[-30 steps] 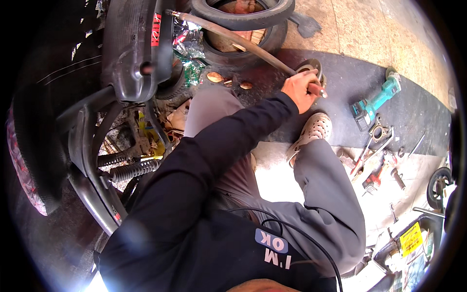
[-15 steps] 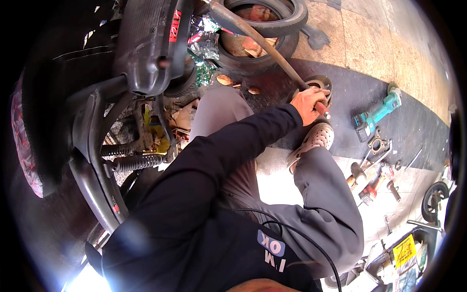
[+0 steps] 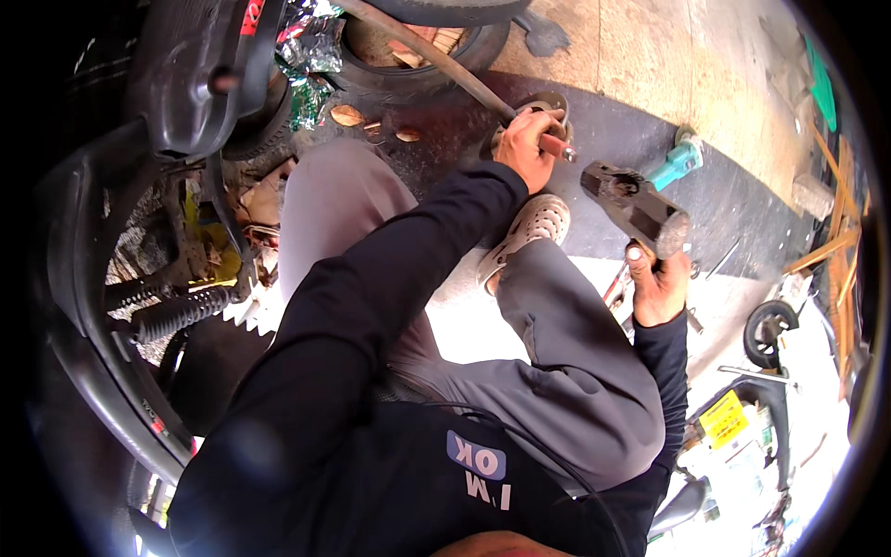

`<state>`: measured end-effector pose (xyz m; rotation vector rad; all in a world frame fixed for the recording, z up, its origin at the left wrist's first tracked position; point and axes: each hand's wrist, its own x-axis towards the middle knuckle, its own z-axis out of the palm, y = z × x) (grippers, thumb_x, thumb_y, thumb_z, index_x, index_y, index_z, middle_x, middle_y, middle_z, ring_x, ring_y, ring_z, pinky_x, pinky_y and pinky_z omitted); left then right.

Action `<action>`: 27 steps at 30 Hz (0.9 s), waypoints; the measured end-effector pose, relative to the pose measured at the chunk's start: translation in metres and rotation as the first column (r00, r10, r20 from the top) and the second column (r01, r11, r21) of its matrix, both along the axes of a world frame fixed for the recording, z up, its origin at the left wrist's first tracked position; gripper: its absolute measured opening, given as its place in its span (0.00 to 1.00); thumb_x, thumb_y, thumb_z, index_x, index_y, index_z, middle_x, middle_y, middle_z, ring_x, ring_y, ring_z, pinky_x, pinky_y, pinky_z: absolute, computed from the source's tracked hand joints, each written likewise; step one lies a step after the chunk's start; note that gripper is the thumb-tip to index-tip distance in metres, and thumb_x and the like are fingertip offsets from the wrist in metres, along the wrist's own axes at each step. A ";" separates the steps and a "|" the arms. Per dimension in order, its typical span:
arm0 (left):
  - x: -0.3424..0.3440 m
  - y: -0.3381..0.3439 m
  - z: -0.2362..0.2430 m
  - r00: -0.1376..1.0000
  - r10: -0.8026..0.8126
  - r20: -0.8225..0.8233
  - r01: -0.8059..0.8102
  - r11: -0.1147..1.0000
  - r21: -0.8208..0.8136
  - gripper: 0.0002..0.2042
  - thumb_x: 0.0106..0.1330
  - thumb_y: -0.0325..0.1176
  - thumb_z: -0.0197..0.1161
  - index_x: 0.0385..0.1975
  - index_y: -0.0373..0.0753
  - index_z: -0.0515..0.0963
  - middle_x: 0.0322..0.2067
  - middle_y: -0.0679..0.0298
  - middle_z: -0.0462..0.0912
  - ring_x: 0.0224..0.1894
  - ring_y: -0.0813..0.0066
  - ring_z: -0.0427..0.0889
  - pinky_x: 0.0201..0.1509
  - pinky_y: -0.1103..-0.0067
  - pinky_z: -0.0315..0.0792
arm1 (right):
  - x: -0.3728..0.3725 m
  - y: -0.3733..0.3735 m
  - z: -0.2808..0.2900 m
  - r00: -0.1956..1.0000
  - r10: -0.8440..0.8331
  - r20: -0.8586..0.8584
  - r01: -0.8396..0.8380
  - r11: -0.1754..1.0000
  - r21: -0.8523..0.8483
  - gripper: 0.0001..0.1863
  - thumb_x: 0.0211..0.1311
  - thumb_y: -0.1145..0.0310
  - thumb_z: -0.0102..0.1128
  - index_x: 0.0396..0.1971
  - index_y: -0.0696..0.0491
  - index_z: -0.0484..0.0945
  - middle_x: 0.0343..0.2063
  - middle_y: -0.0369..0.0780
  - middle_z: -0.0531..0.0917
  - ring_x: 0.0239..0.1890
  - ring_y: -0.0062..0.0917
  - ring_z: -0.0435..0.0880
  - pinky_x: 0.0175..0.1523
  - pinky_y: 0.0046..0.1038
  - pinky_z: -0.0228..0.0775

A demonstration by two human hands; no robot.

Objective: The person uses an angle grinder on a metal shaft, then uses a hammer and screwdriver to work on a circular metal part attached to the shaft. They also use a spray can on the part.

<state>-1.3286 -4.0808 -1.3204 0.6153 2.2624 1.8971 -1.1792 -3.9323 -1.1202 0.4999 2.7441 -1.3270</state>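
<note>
While it slants, blocky hammer head (image 3: 637, 208), dark, paler-ended

The long-sleeved top (image 3: 343, 432) is black, the trousers (image 3: 557, 371) grey.

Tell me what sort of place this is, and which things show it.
Probably a vehicle repair spot, perhaps a small workshop: a motorbike stands at the left, a tyre lies on the floor, and a grinder lies to the right.
</note>
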 end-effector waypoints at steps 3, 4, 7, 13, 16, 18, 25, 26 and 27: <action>-0.003 0.006 -0.002 0.998 0.064 -0.006 -0.064 0.998 0.024 0.10 0.55 0.18 0.66 0.35 0.36 0.79 0.47 0.53 0.86 0.51 0.49 0.84 0.53 0.67 0.79 | -0.019 -0.009 -0.011 0.997 -0.019 0.080 0.017 1.000 0.023 0.18 0.69 0.64 0.66 0.51 0.59 0.77 0.29 0.37 0.81 0.29 0.20 0.73 0.38 0.25 0.70; -0.003 0.006 -0.002 0.996 0.088 0.002 -0.088 0.996 0.027 0.10 0.54 0.18 0.66 0.35 0.37 0.79 0.47 0.53 0.86 0.51 0.49 0.84 0.53 0.67 0.79 | -0.022 -0.010 -0.016 0.997 -0.034 0.074 0.034 0.999 0.003 0.17 0.69 0.63 0.66 0.51 0.58 0.77 0.29 0.37 0.81 0.29 0.20 0.73 0.38 0.25 0.70; 0.003 0.003 -0.006 0.992 0.110 -0.055 -0.109 0.994 0.019 0.10 0.53 0.21 0.69 0.34 0.38 0.78 0.47 0.55 0.87 0.50 0.48 0.83 0.61 0.62 0.75 | -0.016 0.010 0.005 0.984 -0.030 0.177 0.028 0.999 0.018 0.19 0.71 0.64 0.63 0.53 0.62 0.77 0.35 0.42 0.84 0.34 0.24 0.78 0.42 0.29 0.71; -0.002 0.010 -0.011 0.995 0.090 -0.054 -0.086 0.994 0.066 0.11 0.52 0.21 0.68 0.34 0.39 0.76 0.46 0.54 0.86 0.52 0.49 0.83 0.68 0.54 0.68 | -0.009 0.006 -0.005 0.990 0.025 -0.138 -0.023 1.000 0.020 0.20 0.77 0.58 0.55 0.51 0.62 0.76 0.31 0.37 0.79 0.27 0.18 0.72 0.33 0.23 0.63; 0.007 0.010 -0.010 0.994 0.085 -0.075 -0.080 0.994 0.074 0.12 0.51 0.20 0.66 0.34 0.40 0.76 0.46 0.53 0.86 0.54 0.50 0.82 0.68 0.53 0.67 | -0.039 0.003 -0.010 0.992 -0.013 0.128 0.016 1.000 -0.025 0.16 0.78 0.59 0.54 0.44 0.59 0.73 0.24 0.31 0.72 0.24 0.13 0.66 0.30 0.20 0.58; 0.010 0.011 -0.011 0.997 0.081 -0.018 -0.080 0.993 0.088 0.13 0.50 0.19 0.65 0.35 0.40 0.76 0.45 0.53 0.86 0.54 0.51 0.82 0.69 0.53 0.66 | -0.023 0.006 -0.011 0.995 -0.095 0.009 0.095 0.988 -0.124 0.17 0.76 0.60 0.57 0.40 0.62 0.75 0.26 0.34 0.74 0.24 0.18 0.68 0.30 0.24 0.60; 0.007 0.009 0.010 0.972 0.147 -0.184 -0.133 0.987 0.087 0.15 0.51 0.30 0.75 0.38 0.40 0.79 0.45 0.57 0.82 0.49 0.52 0.82 0.55 0.62 0.75 | -0.010 0.017 -0.018 0.994 -0.088 0.058 0.098 0.974 -0.204 0.22 0.77 0.53 0.55 0.48 0.60 0.73 0.26 0.33 0.74 0.23 0.14 0.68 0.27 0.20 0.59; 0.005 0.011 0.011 0.968 0.166 -0.187 -0.151 0.984 0.094 0.15 0.52 0.30 0.75 0.38 0.40 0.79 0.44 0.58 0.82 0.50 0.53 0.82 0.55 0.63 0.76 | -0.010 0.016 -0.019 0.993 -0.105 0.048 0.114 0.962 -0.248 0.22 0.77 0.52 0.55 0.47 0.59 0.72 0.25 0.35 0.74 0.22 0.15 0.69 0.26 0.21 0.60; 0.006 0.013 0.010 0.968 0.158 -0.194 -0.140 0.985 0.102 0.14 0.53 0.30 0.75 0.37 0.40 0.79 0.43 0.58 0.82 0.50 0.53 0.82 0.55 0.63 0.76 | -0.009 0.013 -0.017 0.991 -0.119 0.066 0.132 0.957 -0.260 0.23 0.77 0.51 0.54 0.49 0.59 0.72 0.26 0.35 0.74 0.22 0.16 0.69 0.25 0.20 0.59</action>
